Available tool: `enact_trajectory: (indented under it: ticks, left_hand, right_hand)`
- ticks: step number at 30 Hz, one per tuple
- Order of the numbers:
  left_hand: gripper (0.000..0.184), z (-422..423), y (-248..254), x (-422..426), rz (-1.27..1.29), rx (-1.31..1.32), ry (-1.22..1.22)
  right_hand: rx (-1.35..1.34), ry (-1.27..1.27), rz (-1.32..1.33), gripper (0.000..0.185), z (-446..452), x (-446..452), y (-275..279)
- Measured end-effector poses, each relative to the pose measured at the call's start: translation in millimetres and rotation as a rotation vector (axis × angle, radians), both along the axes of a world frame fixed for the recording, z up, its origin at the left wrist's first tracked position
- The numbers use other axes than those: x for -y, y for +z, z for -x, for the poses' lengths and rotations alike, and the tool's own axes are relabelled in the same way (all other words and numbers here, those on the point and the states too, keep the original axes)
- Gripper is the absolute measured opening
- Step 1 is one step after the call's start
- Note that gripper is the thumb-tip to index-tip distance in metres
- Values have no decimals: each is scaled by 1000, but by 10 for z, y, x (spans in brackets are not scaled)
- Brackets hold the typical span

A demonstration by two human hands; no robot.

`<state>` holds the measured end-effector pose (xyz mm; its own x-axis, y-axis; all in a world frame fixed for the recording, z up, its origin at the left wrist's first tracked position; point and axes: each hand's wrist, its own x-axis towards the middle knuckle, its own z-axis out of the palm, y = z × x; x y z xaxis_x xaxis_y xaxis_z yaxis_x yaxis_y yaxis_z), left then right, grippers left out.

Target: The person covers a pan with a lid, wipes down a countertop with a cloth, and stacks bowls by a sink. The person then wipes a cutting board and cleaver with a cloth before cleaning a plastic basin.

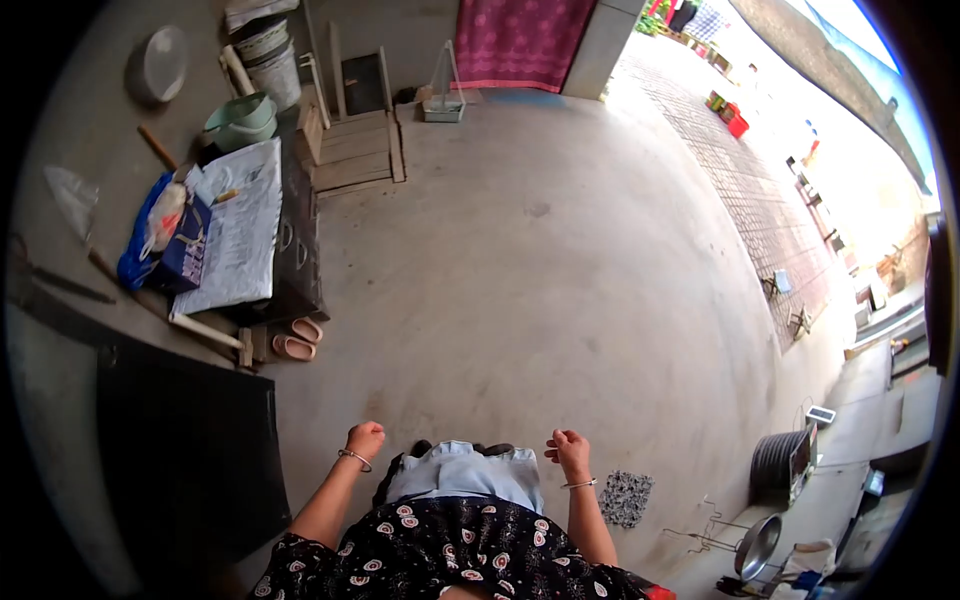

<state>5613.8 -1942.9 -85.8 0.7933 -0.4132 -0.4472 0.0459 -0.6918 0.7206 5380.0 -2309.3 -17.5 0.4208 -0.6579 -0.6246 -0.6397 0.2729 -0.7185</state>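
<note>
My left hand [365, 440] is held out in front of me at the lower middle, fingers curled in, with a bangle on the wrist. Whether anything is inside it cannot be made out. To the right, my right hand [569, 451] hangs in the air with its fingers loosely bent and partly apart, nothing seen in it. Between the two hands are my light blue trousers [465, 472] and dark shoe tips. Neither hand touches any object that shows. A speckled grey mat [626, 499] lies on the floor just right of my right forearm.
A dark cabinet topped with newspaper [240, 230] stands at the left, pink slippers [294, 348] beside it. Wooden frames [355, 150] and a pink curtain [520, 40] are at the back. A black door [190, 450] is at lower left; a coiled hose [780, 465] and metal pan [758, 546] lower right.
</note>
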Motion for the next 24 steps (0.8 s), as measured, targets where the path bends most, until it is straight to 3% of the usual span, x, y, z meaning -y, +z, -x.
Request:
enact_trajectory:
  ticks: [2,5,8,9,11,12,13,16,20,22,24]
  left_hand:
    - [21,-449,263,489,10,-62,16]
    - [21,-1058,168,986,120,-154,98]
    - [21,-1423,218,1491,5,-119,73]
    - [18,-1560,-132,1505,-95,15,-37]
    - [14,-1679,-123,1669,71,-369,178]
    - [13,-1736,-29,1870,-12,-362,139]
    - [17,-1761,-341,1940,-5,-478,303]
    - [18,-2081,-726,2114,155,-112,-292]
    - [17,-2596,-461,2808,45,-285,-153]
    - [16,-2975,-503,3063,63,-250,-179]
    - [16,-3458,-819,3278,39,-105,-363]
  right_hand:
    - [-16,-106,-73,32,-213,224,73]
    - [-97,-128,-52,32,-512,680,-70]
    - [-70,-128,-69,31,-919,1289,-115]
    - [-70,-119,-69,31,-1114,1545,-92]
    - [-67,-114,-76,30,-1516,1975,-44]
    - [-30,-72,-37,31,-1733,2228,-58]
    - [-6,-36,3,31,-1920,2456,-123]
    - [55,-32,-13,31,-2582,3025,106]
    - [65,73,80,30,-3391,3703,132]
    - [96,58,73,30,-3764,3971,92]
    - [83,24,29,29,-4094,4212,155]
